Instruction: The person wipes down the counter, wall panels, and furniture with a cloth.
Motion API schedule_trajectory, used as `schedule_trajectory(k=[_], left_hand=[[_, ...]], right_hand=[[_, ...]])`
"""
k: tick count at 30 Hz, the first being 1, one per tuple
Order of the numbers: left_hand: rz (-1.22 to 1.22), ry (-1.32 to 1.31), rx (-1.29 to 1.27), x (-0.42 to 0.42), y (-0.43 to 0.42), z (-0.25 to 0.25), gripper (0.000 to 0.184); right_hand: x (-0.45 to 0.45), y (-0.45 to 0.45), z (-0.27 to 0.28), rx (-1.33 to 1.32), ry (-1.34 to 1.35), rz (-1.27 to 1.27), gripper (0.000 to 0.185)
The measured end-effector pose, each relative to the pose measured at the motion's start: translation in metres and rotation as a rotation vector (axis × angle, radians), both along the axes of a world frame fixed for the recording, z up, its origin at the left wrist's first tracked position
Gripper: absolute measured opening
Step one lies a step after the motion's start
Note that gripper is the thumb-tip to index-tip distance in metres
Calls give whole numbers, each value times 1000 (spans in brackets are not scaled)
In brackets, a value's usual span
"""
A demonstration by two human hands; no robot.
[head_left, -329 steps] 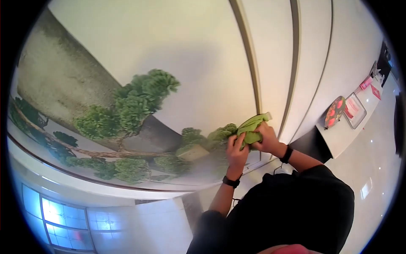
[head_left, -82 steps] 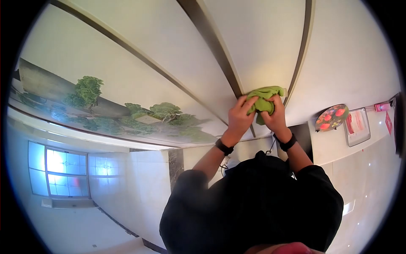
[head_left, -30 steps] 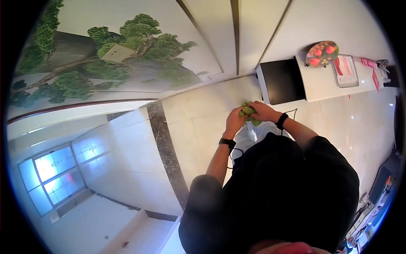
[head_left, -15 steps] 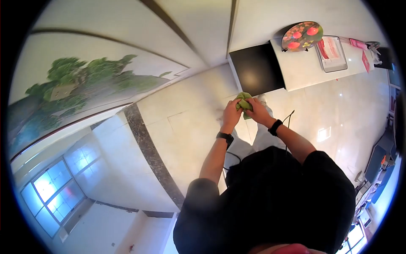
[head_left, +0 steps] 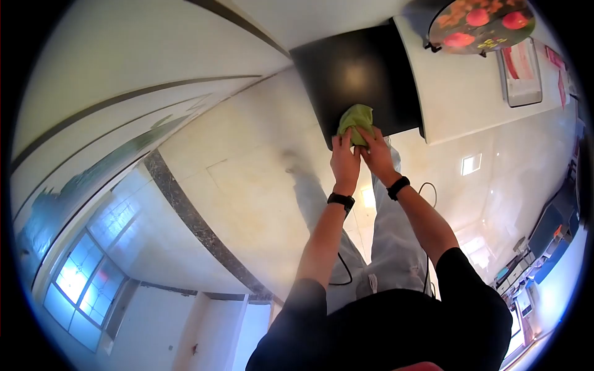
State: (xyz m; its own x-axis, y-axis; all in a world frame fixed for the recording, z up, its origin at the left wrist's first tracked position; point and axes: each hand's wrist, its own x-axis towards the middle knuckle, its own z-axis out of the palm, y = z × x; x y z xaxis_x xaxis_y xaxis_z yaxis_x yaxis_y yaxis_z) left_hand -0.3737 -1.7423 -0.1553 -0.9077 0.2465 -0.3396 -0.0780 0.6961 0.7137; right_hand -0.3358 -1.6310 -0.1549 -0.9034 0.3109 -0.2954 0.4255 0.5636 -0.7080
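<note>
A green cloth (head_left: 356,121) is bunched at the near edge of a black cabinet top (head_left: 334,68). My left hand (head_left: 345,162) grips the cloth's left lower side with bent fingers. From the right, my right hand (head_left: 377,154) holds the other lower side, its fingertips close to those of the left. The cloth's upper part spreads over the black surface; whether it lies flat on it I cannot tell. Dark bands circle both wrists.
A white counter (head_left: 427,93) adjoins the black top on the right. On it stand a round decorated plate (head_left: 482,26) and a framed tray (head_left: 521,71). A thin black cable (head_left: 428,247) hangs by my legs. A wall borders the left.
Both hands have moved forward with the cloth, from in front of the cabinet to over its black top. The cloth is more spread out. My view has shifted closer to the cabinet.
</note>
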Motion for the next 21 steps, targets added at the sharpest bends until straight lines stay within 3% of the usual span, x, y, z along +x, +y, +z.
schedule_trajectory(k=[2,10,17,21], left_hand=[[27,-7,-59,6,-7,-22,49],[21,41,-8,-31,8,-50,46],[-69,16,169,-63,91,-51,34],[-112,-44,59,-32,88,-48,35]], right_hand=[[3,-13,-36,107,63,60,56],[-23,2,-67,98,72,45,54],[-40,67,-52,167,-63,-179,53],[-9,64,-52,148,-55,-182,51]])
